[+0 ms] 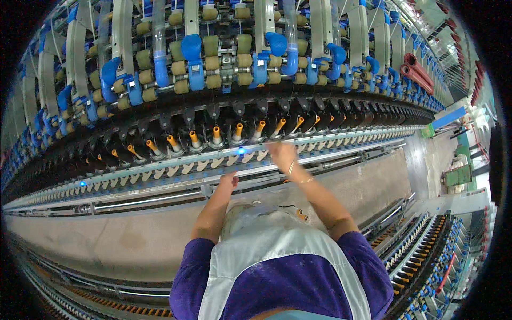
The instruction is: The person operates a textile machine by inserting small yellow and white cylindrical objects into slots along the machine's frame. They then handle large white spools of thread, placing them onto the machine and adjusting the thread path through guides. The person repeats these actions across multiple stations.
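A long spinning frame crosses in front of me, with a row of orange-tipped spindles [216, 133] standing along it. Below the spindles runs a pale metal rail [202, 158] with a row of light-coloured levers [186, 168] under it. My left hand [229, 181] is beside the lower edge of this rail, fingers curled in; whatever they hold, if anything, is hidden. Farther right and higher, my right hand [281, 154] reaches over the rail near the spindle bases. Its fingers are blurred. A blue light [241, 151] glows on the rail between the hands.
Above the spindles are drafting rollers [211, 63] with blue fittings and grey arms. Red tubes [417, 73] lie on the machine at the right. Orange-tipped tubes [302, 214] show by my apron [277, 233]. Another frame [421, 250] stands behind me across the aisle floor [133, 240].
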Demonstrator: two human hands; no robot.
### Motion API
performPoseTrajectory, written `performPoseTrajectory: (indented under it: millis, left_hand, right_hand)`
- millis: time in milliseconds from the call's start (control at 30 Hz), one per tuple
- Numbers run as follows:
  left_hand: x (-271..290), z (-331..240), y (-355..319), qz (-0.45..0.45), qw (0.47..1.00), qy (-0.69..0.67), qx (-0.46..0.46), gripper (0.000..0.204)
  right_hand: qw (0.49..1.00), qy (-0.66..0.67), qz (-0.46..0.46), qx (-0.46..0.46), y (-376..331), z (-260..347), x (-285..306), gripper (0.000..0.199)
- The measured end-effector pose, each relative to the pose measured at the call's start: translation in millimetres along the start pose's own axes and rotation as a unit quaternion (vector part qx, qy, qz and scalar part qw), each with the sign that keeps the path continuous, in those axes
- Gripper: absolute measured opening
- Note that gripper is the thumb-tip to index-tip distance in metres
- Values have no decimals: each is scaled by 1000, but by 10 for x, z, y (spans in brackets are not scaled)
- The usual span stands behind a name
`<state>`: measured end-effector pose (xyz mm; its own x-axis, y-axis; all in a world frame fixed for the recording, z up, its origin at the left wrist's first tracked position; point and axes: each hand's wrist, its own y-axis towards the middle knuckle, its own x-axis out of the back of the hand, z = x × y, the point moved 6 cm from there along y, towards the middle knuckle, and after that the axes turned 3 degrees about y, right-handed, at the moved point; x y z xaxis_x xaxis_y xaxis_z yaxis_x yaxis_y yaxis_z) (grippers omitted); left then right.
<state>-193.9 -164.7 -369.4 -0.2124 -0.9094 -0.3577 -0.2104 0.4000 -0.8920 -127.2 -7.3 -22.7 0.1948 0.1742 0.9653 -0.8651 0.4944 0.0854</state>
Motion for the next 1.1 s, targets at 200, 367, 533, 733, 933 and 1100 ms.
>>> performPoseTrajectory:
  millis: [200,367,533,733,933,1100]
  left_hand:
    - [-910,-592,-1770,235,885,318,-244,21]
    - [-1801,-1936,-3112,254,805,193,-501,32]
    - [-1992,-1999,-3129,52,818,312,-480,26]
    - [-2219,-1663,-2603,190,923,25,-335,24]
    - [-2285,-1330,-2728,226,876,79,-419,24]
    - [-1828,-393,-2535,153,854,362,-341,31]
  right_hand:
    - [940,-23,-87,330,352,742,494,8]
    - [799,-94,-388,450,1187,1527,2493,9]
    - [958,-237,-52,151,1283,1769,2526,38]
    - [904,-350,-94,227,1341,1584,2285,27]
    - [904,-322,-141,242,1537,1389,2113,27]
    - [913,-254,-152,279,1502,1402,2133,17]
